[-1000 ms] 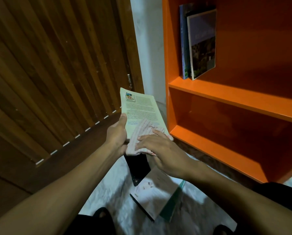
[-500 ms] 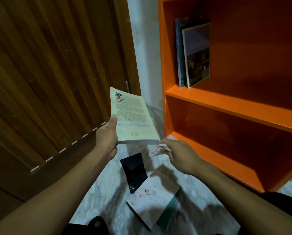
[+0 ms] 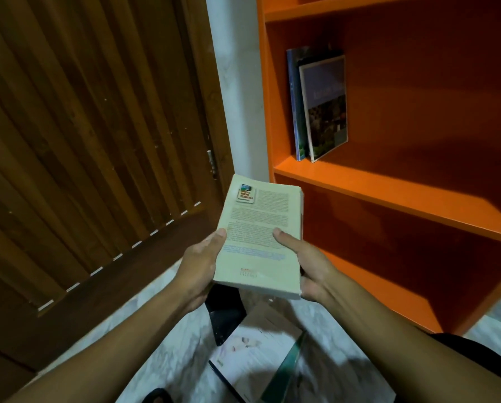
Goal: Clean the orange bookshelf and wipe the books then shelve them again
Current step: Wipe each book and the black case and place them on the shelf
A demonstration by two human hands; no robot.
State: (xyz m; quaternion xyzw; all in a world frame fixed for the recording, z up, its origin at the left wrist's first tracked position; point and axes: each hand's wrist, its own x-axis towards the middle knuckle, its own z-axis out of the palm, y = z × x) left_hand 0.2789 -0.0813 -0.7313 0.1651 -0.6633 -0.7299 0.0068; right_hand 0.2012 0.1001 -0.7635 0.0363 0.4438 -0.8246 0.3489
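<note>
Book in hand: thick pale-yellow paperback book (image 3: pixel 258 239), back cover up, held in the air in front of the orange wooden bookshelf (image 3: pixel 389 196), near its left wall.
Left grip: my left hand (image 3: pixel 198 271) holds the left edge, thumb on the cover, fingers under (not visible).
Right grip: my right hand (image 3: pixel 304 263) holds the right edge in the same way, thumb pressing on the cover.
Risk 1: the paperback is soft and thick; if one hand lets go early it can bend or slip down on the things on the floor.
Risk 2: when I push it in, it can knock the leaning books, bc they are not upright.
Middle shelf: two thin books (image 3: pixel 320 106), leaning to the left wall, rest of this shelf bare.
Lower shelf: nothing visible inside.
Floor: white book with green edge (image 3: pixel 260 356) and black flat thing (image 3: pixel 224 315) under my hands, I think not yet shelved.
</note>
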